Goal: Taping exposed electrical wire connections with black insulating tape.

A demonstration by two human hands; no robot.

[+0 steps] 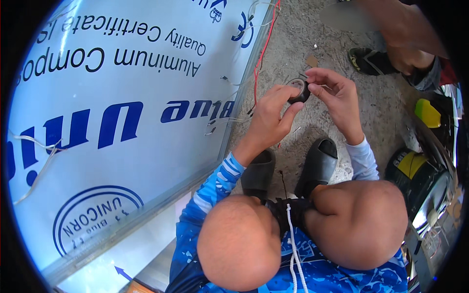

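Pinched between the thumb and fingertips of the left hand (267,119), a roll of black tape (299,91), with the right hand (337,97) just beside it, fingers curled narrow and picking at the roll's upper rim. Small, round, dark, with a pale core showing. Just left of the fingers, a red wire (261,58) and the metal edge of a large white panel (122,122); below them, bare concrete floor (312,44) and two dark sandals (288,168).
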